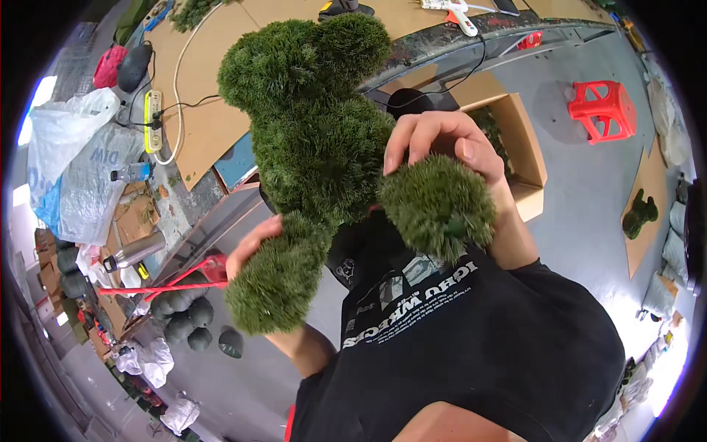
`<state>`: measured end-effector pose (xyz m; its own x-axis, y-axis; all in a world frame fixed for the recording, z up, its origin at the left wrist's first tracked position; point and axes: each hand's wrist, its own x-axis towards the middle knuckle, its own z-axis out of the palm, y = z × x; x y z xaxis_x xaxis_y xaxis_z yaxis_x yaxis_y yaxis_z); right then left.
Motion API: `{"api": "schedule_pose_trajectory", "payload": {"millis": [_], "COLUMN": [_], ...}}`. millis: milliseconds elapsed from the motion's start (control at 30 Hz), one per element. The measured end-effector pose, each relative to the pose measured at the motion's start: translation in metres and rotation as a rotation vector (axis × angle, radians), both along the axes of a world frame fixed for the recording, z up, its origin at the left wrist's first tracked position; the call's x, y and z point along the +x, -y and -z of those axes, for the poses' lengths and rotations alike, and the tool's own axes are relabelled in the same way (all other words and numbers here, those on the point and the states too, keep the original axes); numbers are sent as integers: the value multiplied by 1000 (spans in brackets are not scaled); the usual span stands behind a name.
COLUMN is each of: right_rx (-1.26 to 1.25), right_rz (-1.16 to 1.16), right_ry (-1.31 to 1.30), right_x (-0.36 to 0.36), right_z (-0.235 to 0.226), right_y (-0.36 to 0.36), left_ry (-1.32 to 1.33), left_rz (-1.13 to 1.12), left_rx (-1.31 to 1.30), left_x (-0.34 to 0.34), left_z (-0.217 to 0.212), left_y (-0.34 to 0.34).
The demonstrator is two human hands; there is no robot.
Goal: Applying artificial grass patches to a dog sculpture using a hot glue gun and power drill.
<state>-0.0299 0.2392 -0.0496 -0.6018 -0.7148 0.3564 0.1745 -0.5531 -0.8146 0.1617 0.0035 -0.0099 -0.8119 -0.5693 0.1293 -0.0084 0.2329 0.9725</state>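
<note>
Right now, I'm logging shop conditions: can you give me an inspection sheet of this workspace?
Surface: brown cardboard-covered workbench, partly bare.
Job's things: fuzzy green artificial-moss animal figure, held up in front of the person.
Clutter: white glue gun, steel flask, white plastic bags, dark foam balls.
Hands: left hand grips one leg; right hand grips another.
Cables: white power strip with cords on the bench.
Surroundings: red plastic stool, open cardboard box on grey floor.

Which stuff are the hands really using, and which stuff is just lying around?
In use:
green fuzzy bear figure
left hand, on one lower limb
right hand, on the other limb

Lying about:
red stool
glue gun
steel bottle
cardboard box
white plastic bags
</note>
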Motion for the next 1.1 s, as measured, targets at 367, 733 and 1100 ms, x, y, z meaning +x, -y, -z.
{"api": "schedule_pose_trajectory", "payload": {"millis": [367,733,1100], "right_rx": [96,548,465], "right_rz": [182,427,-190], "right_ry": [147,-281,-999], "right_x": [2,7,-20], "right_z": [12,31,-10], "right_y": [-17,-16,-10], "left_ry": [-517,-479,-506], "left_rz": [596,650,683], "left_rx": [180,117,120], "left_x": [46,64,49], "left_z": [46,48,44], "left_y": [32,46,44]}}
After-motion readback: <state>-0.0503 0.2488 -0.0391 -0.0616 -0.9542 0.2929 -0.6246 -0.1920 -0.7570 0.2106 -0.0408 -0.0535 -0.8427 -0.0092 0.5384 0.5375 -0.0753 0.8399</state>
